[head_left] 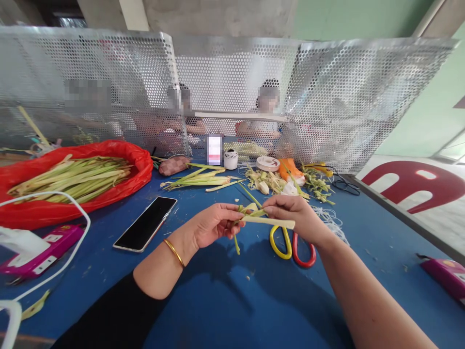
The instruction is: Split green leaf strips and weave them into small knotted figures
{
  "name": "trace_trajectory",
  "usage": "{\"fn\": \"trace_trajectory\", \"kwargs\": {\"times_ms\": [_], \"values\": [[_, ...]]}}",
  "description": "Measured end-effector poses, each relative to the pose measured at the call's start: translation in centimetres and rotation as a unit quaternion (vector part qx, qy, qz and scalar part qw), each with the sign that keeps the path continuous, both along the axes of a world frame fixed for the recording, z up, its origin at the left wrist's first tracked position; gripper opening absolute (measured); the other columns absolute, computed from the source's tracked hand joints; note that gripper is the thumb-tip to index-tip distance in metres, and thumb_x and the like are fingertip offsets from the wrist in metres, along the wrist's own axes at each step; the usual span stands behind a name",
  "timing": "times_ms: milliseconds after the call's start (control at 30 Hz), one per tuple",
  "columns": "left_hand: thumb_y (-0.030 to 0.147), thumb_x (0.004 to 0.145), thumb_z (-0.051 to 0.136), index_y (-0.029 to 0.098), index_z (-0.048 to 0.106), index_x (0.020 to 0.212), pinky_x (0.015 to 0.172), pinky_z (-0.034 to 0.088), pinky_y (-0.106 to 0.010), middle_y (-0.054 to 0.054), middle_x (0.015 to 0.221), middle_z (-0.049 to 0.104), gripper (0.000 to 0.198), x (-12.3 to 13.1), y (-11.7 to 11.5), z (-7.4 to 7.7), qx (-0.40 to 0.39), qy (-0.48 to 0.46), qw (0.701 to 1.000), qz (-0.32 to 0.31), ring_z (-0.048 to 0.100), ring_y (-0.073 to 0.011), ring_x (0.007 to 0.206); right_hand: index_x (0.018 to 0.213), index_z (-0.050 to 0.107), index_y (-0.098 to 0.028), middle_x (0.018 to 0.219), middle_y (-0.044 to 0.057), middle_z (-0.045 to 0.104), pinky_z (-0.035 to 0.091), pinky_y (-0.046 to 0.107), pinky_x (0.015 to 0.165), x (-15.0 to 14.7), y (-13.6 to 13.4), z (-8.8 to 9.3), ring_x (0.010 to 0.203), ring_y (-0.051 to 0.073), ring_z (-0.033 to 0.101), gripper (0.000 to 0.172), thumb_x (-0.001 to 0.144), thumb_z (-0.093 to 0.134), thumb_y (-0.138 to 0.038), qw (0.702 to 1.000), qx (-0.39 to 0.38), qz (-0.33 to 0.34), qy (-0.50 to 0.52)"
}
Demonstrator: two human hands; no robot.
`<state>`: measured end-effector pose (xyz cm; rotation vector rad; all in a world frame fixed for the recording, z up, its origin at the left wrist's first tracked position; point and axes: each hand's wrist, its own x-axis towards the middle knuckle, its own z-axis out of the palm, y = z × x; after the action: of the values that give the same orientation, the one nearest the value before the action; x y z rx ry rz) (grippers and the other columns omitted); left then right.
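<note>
Head: green strips [255, 213] between hands [214, 222]

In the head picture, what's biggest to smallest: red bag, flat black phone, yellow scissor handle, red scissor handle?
1. Red bag
2. Flat black phone
3. Yellow scissor handle and red scissor handle: too alike to rank.

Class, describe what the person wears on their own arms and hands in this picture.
The left arm has a black sleeve ending on the forearm and a thin, smooth gold-coloured bangle near the wrist. The right arm shows no sleeve or bracelet. Both the left hand and right hand are gloveless.
</note>
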<state>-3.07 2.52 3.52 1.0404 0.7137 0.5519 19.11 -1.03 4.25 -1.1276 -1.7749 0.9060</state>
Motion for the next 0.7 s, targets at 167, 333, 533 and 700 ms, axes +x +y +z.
{"fn": "trace_trajectory", "kwargs": {"times_ms": [167, 333, 533, 700], "values": [[0.03, 0.07, 0.069, 0.014, 0.07, 0.079, 0.046, 0.037, -0.02, -0.001, 0.061, 0.062, 0.019, 0.5, -0.5, -0.1, 0.108, 0.104, 0.988, 0.024, 0.05, -0.0077, 0.047, 0.079, 0.067, -0.016, 0.059, -0.002, 0.056, 0.04, 0.021, 0.047, -0.8, -0.7, 0.3, 0.05, 0.008, 0.047, 0.018, 0.079, 0.065, -0.035, 0.997, -0.014, -0.007, 0.079], [0.037, 0.067, 0.072, 0.014, 0.07, 0.084, 0.044, 0.034, -0.019, -0.004, 0.075, 0.067, 0.029, 1.5, -1.3, -0.1, 0.127, 0.119, 0.982, 0.069, 0.056, -0.0092, 0.053, 0.086, 0.072, -0.018, 0.068, 0.002, 0.067, 0.052, 0.024, 0.056, -1.3, -1.5, 0.4, 0.059, 0.012, 0.06, 0.018, 0.08, 0.066, -0.033, 0.985, -0.084, 0.099, 0.11], [0.034, 0.069, 0.072, 0.014, 0.068, 0.078, 0.042, 0.034, -0.018, -0.002, 0.066, 0.064, 0.022, 1.7, -1.4, -0.1, 0.148, 0.099, 0.977, 0.12, 0.055, -0.0085, 0.05, 0.101, 0.071, -0.021, 0.095, 0.005, 0.072, 0.053, 0.031, 0.076, -1.9, -1.6, 0.0, 0.083, 0.017, 0.067, 0.023, 0.079, 0.067, -0.029, 0.975, -0.1, 0.103, 0.169], [0.031, 0.069, 0.073, 0.014, 0.072, 0.087, 0.042, 0.037, -0.019, -0.004, 0.068, 0.066, 0.024, 1.7, -1.3, -0.4, 0.179, 0.131, 0.965, 0.143, 0.058, -0.0109, 0.053, 0.067, 0.064, -0.019, 0.059, -0.002, 0.059, 0.046, 0.026, 0.057, -2.7, -1.3, -0.1, 0.056, 0.012, 0.054, 0.02, 0.075, 0.071, -0.037, 0.994, 0.012, -0.007, 0.112]]}}
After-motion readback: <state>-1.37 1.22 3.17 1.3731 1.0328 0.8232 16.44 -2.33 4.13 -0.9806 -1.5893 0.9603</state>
